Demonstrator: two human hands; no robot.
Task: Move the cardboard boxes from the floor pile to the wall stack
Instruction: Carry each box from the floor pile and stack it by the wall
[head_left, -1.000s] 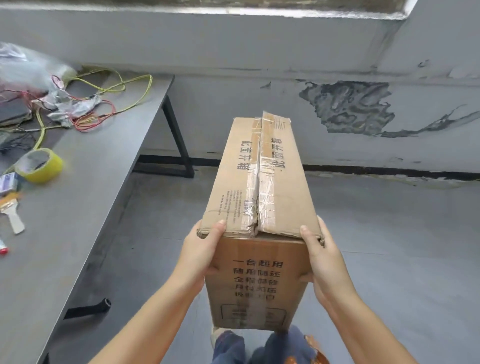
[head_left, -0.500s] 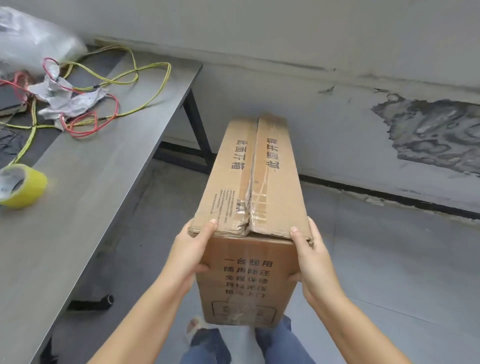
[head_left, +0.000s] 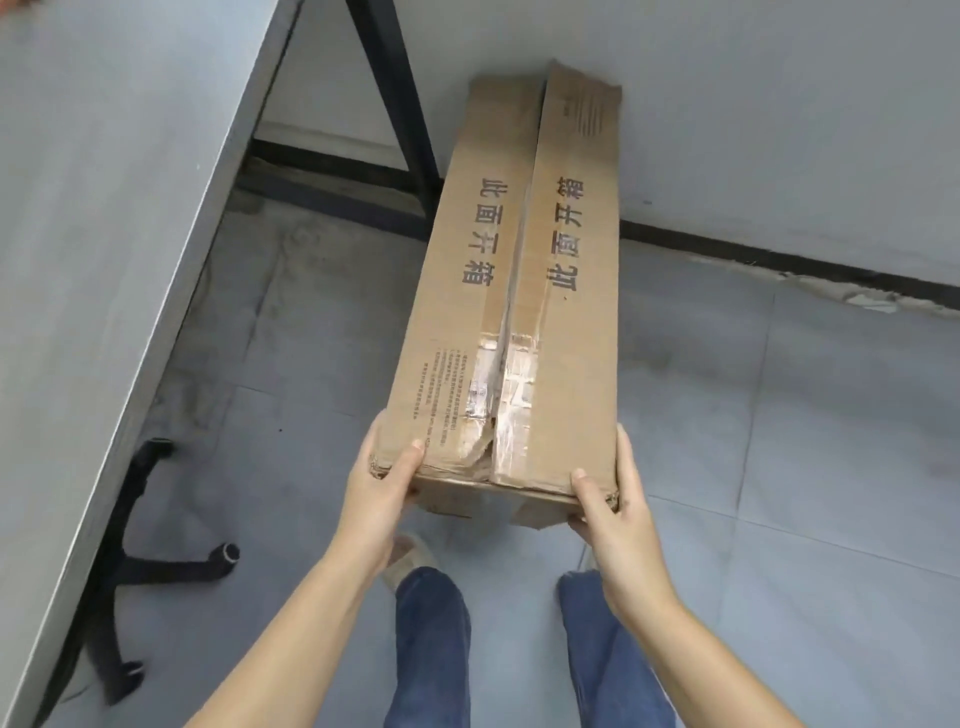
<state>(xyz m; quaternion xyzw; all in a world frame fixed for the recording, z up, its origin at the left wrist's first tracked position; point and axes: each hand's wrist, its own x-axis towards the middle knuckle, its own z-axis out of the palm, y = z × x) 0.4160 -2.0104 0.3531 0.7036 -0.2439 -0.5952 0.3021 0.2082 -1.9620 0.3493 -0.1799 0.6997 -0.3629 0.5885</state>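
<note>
Both my hands, left (head_left: 382, 488) and right (head_left: 615, 506), clamp the box's (head_left: 519, 291) near corners; far end at the wall (head_left: 727, 104), long side kept level for setting down.

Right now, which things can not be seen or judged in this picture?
- Head view: the cardboard box hides its own underside and far end, so contact with the floor or wall cannot be told.
- Fingers of the left hand and right hand go behind the box sides.
- The small print beside the tape is unreadable.
</note>
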